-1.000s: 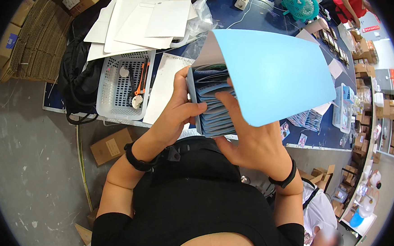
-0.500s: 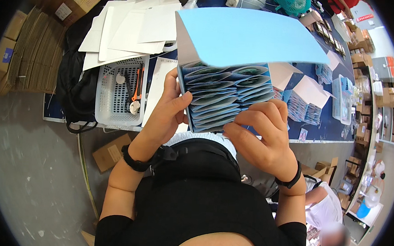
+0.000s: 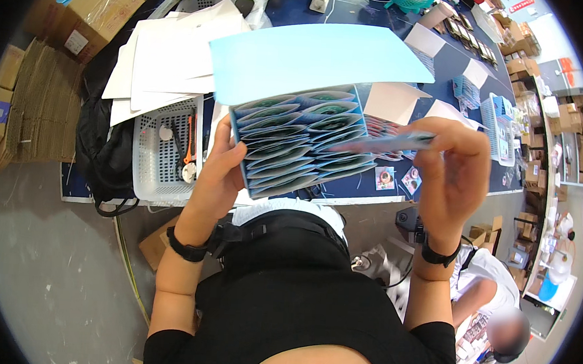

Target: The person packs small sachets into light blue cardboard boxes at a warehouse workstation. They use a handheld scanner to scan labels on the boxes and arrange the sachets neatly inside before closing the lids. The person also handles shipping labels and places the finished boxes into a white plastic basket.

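Note:
My left hand (image 3: 220, 167) grips the left side of an open light blue box (image 3: 319, 60), thumb at its edge and fingers behind it. The flap stands up at the far side. Inside, thin bluish packets (image 3: 277, 141) are packed upright in two columns. To the right, my right hand (image 3: 456, 165) pinches a flat, thin packet (image 3: 390, 145) by its right end; its left end, smeared by motion, still overlaps the box. Two small printed cards or packets (image 3: 385, 178) lie on the table under that hand.
White sheets (image 3: 172, 51) are stacked at the left, over a white plastic basket (image 3: 146, 180) with tools. Further right on the blue table (image 3: 362, 16) stand more filled boxes (image 3: 467, 92) and another basket (image 3: 507, 152). A person (image 3: 486, 280) sits at the lower right.
My right hand has moved from the box's near right corner up and to the right, now with a packet in it. The box and left hand have shifted left.

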`<state>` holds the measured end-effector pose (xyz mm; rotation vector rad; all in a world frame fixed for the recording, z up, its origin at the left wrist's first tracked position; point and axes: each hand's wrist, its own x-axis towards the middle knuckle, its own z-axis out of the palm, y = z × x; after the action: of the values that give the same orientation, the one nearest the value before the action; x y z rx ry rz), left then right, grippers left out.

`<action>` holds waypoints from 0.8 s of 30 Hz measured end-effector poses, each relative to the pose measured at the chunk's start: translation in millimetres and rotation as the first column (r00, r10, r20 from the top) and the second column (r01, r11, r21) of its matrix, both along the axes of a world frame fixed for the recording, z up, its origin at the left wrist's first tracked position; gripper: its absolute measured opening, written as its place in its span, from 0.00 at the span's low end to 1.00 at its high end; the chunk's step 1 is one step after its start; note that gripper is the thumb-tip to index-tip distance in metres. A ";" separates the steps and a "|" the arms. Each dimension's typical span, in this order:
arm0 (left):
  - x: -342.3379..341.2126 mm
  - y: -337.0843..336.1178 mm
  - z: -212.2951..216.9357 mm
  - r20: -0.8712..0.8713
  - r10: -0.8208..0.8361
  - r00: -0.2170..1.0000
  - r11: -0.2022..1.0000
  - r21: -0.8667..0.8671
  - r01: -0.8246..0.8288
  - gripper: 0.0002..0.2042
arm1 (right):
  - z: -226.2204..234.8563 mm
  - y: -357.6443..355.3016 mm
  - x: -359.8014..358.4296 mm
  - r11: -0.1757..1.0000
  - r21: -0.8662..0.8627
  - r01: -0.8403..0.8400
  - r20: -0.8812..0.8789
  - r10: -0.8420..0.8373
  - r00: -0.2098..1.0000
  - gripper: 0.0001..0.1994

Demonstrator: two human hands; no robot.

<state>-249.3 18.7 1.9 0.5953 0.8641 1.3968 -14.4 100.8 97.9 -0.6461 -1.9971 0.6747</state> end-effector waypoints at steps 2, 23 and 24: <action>-0.4 1.0 -1.0 0.000 -0.017 1.000 1.000 0.023 0.017 0.34 | 1.9 2.4 10.5 0.991 -0.062 0.117 -0.093 -0.122 0.988 0.07; -18.1 -10.3 -16.5 0.076 -0.123 0.989 0.992 -0.008 0.124 0.32 | -18.0 16.2 20.5 0.972 -0.224 0.068 0.103 -0.046 0.994 0.07; -15.1 -9.3 -12.5 0.052 -0.123 0.991 0.992 0.003 0.123 0.33 | -18.6 16.9 21.4 0.992 -0.109 0.061 0.192 -0.039 0.981 0.08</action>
<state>-264.5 9.4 -10.7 0.6000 0.7731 1.2947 6.9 117.7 79.3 -0.8553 -2.1200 0.7242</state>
